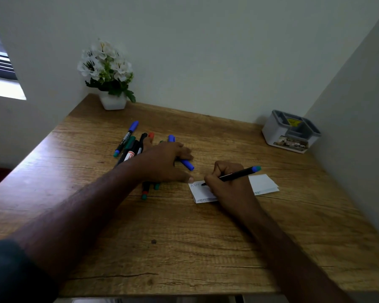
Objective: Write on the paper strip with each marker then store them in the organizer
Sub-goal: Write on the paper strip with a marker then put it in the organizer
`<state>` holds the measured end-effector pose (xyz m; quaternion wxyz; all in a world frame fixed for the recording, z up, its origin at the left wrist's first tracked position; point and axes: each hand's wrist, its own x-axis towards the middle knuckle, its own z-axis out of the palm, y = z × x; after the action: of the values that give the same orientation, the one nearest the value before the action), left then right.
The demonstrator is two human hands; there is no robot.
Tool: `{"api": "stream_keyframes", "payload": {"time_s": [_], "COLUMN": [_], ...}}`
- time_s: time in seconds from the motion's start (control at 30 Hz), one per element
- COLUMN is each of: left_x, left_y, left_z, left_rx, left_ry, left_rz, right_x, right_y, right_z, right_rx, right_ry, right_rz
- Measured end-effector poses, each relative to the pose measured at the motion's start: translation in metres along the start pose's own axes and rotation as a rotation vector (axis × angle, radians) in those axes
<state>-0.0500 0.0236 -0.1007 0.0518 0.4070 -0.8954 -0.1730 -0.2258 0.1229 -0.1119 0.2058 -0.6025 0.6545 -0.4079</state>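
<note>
Head cam is all we get, so here goes. Right hand (pixel 228 184) is grasping a black marker (pixel 239 174) with a blue-teal end cap, tip down on the paper strip (pixel 263 182), mid-letter by my guess. Left hand (pixel 164 162) lies flat with fingers spread over the marker pile (pixel 134 145), thumb tip just touching the strip's left edge; it isn't gripping anything as far as I can see. Organizer (pixel 291 132) sits well apart at the far right corner of the desk (pixel 184 248), and no markers show in it from this angle.

What could go wrong: only a thumb tip pins the strip, so a firm stroke could slide or rumple the folded paper. That left palm could also roll loose markers, like the blue one (pixel 187 164) beside it, toward the edge.

Readable stuff: "A" plus a few blurry letters on the strip, more scribbles lower down. One marker has a red-and-white label, the organizer a yellow sticker; both too blurred to read.
</note>
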Motion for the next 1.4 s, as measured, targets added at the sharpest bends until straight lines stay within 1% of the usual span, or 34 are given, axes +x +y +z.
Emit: {"api": "stream_keyframes", "payload": {"time_s": [0.23,0.57,0.7,0.83,1.0,1.07,1.2,1.4], "left_x": [0.003,0.004,0.003,0.002,0.005,0.005,0.005,0.005], "left_y": [-0.006,-0.005,-0.005,-0.001,-0.002,-0.003,-0.001,-0.003], "left_z": [0.005,0.006,0.01,0.011,0.016,0.016,0.016,0.017], "left_rx": [-0.022,0.007,0.013,-0.102,-0.044,-0.053,0.0,-0.043], "left_ry": [0.022,0.029,0.091,0.087,0.033,0.042,0.047,0.044], "left_rz": [0.001,0.014,0.089,0.152,0.115,0.129,0.114,0.11], "right_x": [0.0,0.001,0.001,0.001,0.001,0.0,0.0,0.001], "right_y": [0.001,0.003,0.004,0.003,0.003,0.004,0.004,0.004], "right_z": [-0.001,0.0,-0.003,-0.002,-0.001,-0.002,-0.002,-0.002], "right_rx": [0.028,0.03,0.083,0.062,0.039,0.047,0.063,0.058], "right_ry": [0.009,0.016,0.05,0.034,0.018,0.018,0.028,0.049], "right_rz": [0.002,0.002,0.006,-0.001,-0.016,-0.022,-0.013,-0.001]}}
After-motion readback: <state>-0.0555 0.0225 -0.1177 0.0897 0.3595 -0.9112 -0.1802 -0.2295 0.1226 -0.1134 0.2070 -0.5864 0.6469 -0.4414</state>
